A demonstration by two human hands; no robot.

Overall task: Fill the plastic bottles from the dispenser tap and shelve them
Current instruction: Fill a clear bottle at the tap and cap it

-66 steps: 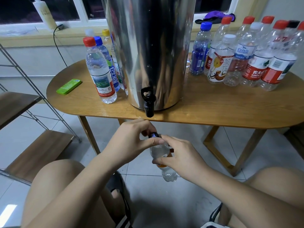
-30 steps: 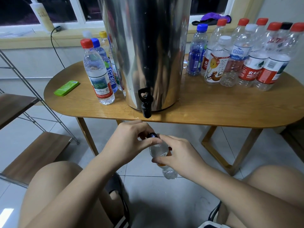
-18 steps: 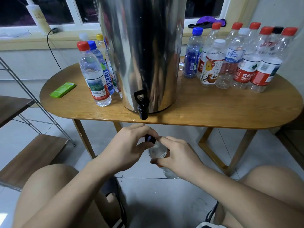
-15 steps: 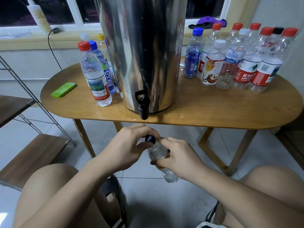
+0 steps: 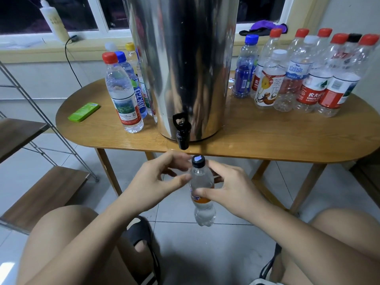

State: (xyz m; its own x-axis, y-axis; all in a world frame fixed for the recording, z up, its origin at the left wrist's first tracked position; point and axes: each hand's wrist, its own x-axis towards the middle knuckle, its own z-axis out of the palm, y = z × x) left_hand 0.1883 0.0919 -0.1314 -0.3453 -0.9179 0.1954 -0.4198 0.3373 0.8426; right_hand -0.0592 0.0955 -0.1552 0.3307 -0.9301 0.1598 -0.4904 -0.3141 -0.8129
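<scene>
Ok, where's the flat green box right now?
In the head view, the flat green box lies on the wooden table's left end, beside the red-capped bottle.

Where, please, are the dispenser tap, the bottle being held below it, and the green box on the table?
dispenser tap (image 5: 182,132), head view, on the black spout body.
held bottle (image 5: 200,179), head view, on the clear shoulder under the dark cap.
green box (image 5: 83,112), head view, on its top face.

Clear bottle (image 5: 202,188): black cap (image 5: 198,161) carrying pale blue patch, orange band showing on label (image 5: 200,199). Silver urn (image 5: 183,58) wearing black tap (image 5: 182,132). Green box (image 5: 84,112) lying at table's (image 5: 267,140) left end; right-end bottles (image 5: 337,85) showing mostly red caps.
</scene>
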